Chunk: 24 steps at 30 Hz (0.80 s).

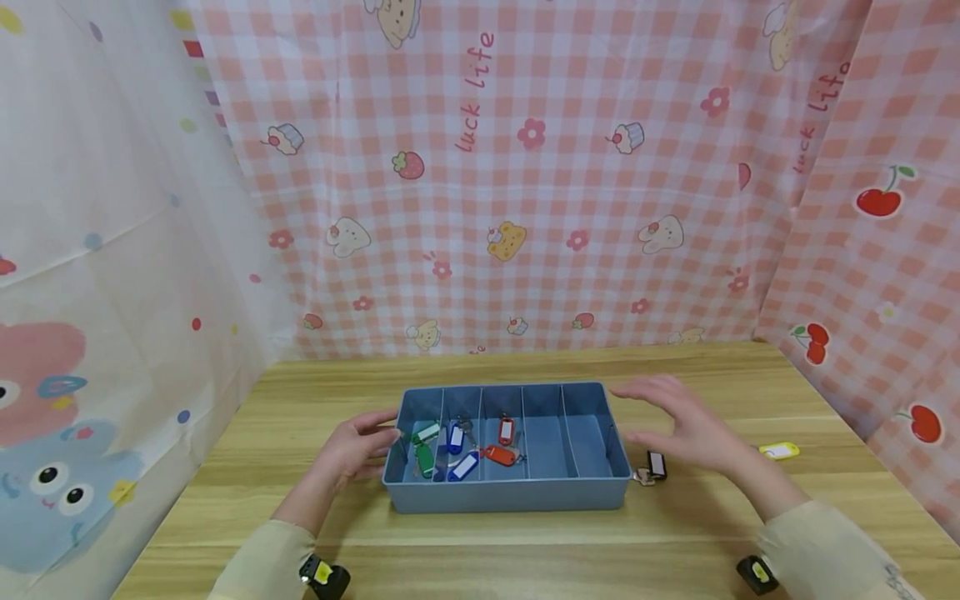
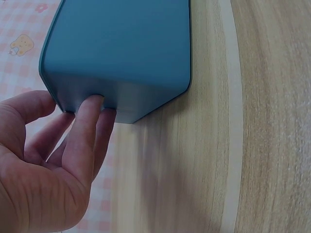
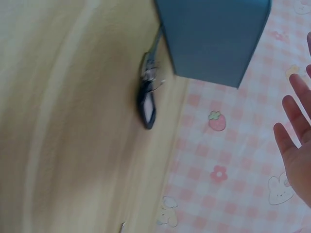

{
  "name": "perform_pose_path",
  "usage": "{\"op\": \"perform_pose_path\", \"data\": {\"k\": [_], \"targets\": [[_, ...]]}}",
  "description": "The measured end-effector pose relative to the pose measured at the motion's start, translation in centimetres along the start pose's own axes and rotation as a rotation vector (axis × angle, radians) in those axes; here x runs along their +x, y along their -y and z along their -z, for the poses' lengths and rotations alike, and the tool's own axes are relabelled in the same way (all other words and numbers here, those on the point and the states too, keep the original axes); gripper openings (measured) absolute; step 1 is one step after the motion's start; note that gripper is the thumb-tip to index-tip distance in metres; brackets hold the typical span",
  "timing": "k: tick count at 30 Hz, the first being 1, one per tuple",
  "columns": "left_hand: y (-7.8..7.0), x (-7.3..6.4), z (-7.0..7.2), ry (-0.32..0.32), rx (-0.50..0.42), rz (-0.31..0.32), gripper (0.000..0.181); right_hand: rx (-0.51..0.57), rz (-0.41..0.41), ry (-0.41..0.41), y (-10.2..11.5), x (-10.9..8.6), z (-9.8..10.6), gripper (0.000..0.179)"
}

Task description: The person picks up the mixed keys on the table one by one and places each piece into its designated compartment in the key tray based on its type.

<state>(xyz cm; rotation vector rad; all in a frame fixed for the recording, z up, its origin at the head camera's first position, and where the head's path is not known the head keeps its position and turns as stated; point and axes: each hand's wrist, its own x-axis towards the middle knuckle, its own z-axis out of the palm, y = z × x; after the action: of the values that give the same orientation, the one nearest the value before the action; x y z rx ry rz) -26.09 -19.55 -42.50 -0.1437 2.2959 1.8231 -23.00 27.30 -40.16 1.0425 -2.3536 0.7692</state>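
A long blue-grey divided box (image 1: pixel 510 497) stands on the table. Two green key tags (image 1: pixel 425 458) lie in its leftmost compartment, two blue key tags (image 1: pixel 463 467) in the second and two red key tags (image 1: pixel 500 455) in the third. The fingertips of my left hand (image 1: pixel 356 450) touch the box's left end wall, as the left wrist view also shows. Beyond the right end my right hand (image 1: pixel 678 421) hovers with fingers and thumb spread, holding nothing. Below it a key with a black tag (image 1: pixel 656 464) lies close beside the box.
Farther right, a yellow key tag (image 1: pixel 780 451) lies on the wooden table (image 1: pixel 525 558), partly behind the right forearm. A pink checked cloth (image 1: pixel 480 192) hangs behind the table, and a white patterned cloth (image 1: pixel 135 250) hangs on the left.
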Motion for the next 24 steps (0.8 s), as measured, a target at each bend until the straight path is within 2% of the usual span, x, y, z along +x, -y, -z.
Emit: {"op": "perform_pose_path", "data": {"k": [17, 24], "targets": [[0.0, 0.0, 0.0, 0.011, -0.002, -0.004, 0.050, -0.023, 0.044, 0.054, -1.2, -3.5, -0.3, 0.069], [0.1, 0.0, 0.0, -0.002, -0.002, 0.004, 0.047, -0.025, 0.017, 0.102, -1.5, -4.7, -0.5, 0.071]]}}
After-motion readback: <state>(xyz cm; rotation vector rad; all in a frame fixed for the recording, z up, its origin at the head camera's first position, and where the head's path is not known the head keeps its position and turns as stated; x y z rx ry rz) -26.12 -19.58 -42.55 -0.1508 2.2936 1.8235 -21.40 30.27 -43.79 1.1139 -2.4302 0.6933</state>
